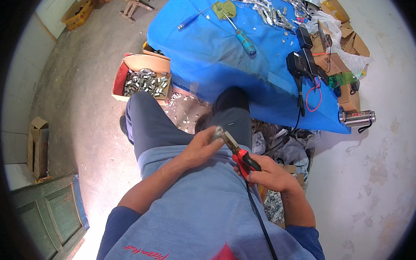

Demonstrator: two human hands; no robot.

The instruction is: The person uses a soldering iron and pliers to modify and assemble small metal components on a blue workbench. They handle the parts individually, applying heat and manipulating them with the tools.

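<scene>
My right hand (275, 173) is wrapped round the red and black handles of a pair of pliers (240, 157), whose jaws point up and left over my lap. Closed at the fingertips, my left hand (200, 146) pinches a small silvery metal piece (218, 131) right at the plier tips. Whether the jaws grip that piece is too small to tell. A black cable (262, 221) runs from beneath my right hand down over my shirt. Left of my knees, an open cardboard box (141, 61) holds many small metal blocks (145, 82).
A blue-covered table (197, 51) stands ahead, bearing a teal-handled screwdriver (245, 43), a blue-handled one (189, 21), a green cloth (219, 10), black power adapters (296, 63) and metal scraps (271, 15). A steel flask (357, 118) lies by its right corner. Scrap bags (292, 153) sit beside my right leg.
</scene>
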